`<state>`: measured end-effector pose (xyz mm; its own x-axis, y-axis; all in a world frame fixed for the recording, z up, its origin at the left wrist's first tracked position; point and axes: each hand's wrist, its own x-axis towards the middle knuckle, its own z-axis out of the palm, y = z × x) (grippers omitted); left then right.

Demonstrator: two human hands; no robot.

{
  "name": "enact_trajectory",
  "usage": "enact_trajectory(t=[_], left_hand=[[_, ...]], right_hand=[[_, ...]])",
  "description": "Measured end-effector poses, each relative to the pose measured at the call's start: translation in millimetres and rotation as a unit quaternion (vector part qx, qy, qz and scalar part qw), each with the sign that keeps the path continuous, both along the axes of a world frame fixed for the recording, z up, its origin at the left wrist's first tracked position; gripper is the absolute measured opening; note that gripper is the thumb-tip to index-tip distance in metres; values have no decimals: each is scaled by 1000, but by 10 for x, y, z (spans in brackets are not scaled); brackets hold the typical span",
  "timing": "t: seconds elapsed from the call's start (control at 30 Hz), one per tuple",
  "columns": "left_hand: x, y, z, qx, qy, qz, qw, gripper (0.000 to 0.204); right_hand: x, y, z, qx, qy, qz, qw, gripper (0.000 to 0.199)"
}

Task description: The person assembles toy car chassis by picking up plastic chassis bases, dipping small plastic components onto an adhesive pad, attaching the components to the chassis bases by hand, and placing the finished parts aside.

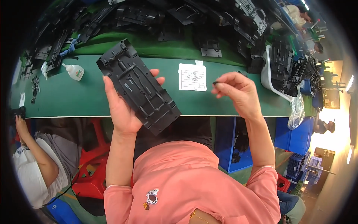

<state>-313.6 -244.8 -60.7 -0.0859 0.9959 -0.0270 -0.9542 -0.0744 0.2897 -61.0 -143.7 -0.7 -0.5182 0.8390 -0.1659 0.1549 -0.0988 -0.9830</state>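
Plainly the work is at an early stage: the left hand [121, 108] holds a long black moulded plastic panel [138, 86] up off the green table [89, 95], palm under it and fingers wrapped round its far edge, so the panel sits slanted across the hand with its ribbed inner face upward. The right hand [238, 93] is raised to the right of that grip, well apart from the panel, thumb and forefinger pinched shut on a tiny dark piece [216, 83], too small to make out. As I judge it, the small piece has been picked up but not yet brought to the panel; any fitting is still to do.

The panel is rigid, matt, rectangular, crossed with raised ribs, slots and clips. Beyond the held panel lies a white sheet of squared paper [192, 77] flat on the felt-like table surface. Left of the grip stands a small white squeeze bottle [74, 71] with a pointed nozzle. Further off, heaps of similar black plastic parts [209, 22] crowd the table's back edge, and a white tub [269, 76] right of the pinching hand holds more of them.
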Motion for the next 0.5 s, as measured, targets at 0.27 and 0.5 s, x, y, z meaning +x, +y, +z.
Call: enact_trajectory(t=[0.27,0.5], left_hand=[[-1,4,17,-9,3,0,1000,81],[-1,10,-9,-1,-4,-5,1000,82]], right_hand=[[-124,100,134,76,-80,43,993,16],[-254,223,200,172,-225,42,958,15]])
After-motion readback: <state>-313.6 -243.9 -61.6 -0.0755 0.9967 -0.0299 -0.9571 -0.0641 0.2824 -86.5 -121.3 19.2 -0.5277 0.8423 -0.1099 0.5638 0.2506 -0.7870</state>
